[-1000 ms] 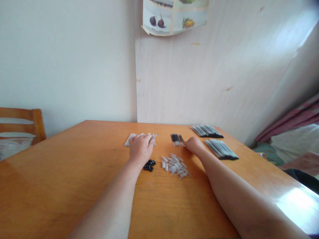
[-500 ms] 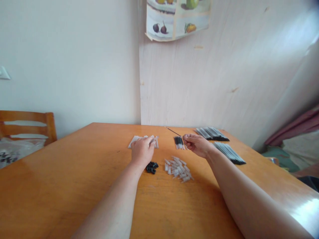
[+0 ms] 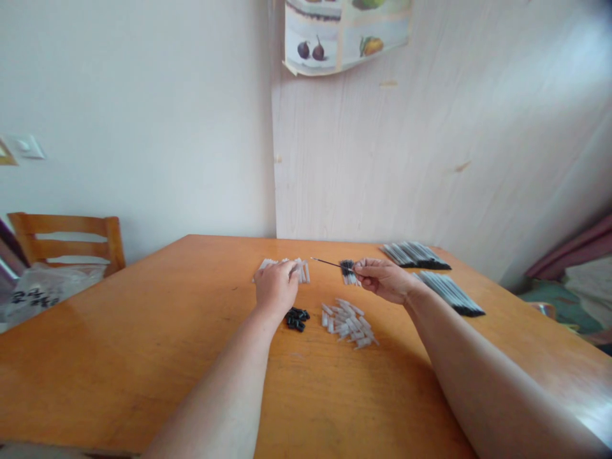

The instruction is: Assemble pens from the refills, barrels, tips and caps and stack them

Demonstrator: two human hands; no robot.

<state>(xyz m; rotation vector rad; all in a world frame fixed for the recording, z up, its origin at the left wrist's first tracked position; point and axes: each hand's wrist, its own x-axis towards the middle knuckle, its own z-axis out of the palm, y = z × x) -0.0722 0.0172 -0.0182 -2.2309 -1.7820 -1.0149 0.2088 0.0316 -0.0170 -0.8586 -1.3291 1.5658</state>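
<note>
My right hand point(image 3: 380, 278) is closed in a pinch on a thin pen refill point(image 3: 326, 261), dark with a pale tip that points left. Below the refill lies a row of similar black-and-white refills point(image 3: 348, 271). My left hand point(image 3: 276, 285) is curled over a row of white translucent pen barrels point(image 3: 305, 271), partly hiding them. Between its thumb and fingers sits a translucent pen barrel point(image 3: 293, 269), mostly hidden. Small black caps point(image 3: 297, 319) lie just in front of this hand. White pointed pen tips point(image 3: 348, 325) are heaped between my forearms.
Two bundles of grey pens with black ends, one farther back point(image 3: 415, 254) and one nearer point(image 3: 451, 293), lie on the wooden table point(image 3: 191, 357) at right. A wooden chair point(image 3: 71, 226) with a plastic bag point(image 3: 43, 290) stands at left. The wall rises behind the table.
My right hand has lifted a refill from the row and turned it toward the left. My left hand stays over the barrels. The view has swung slightly left.
</note>
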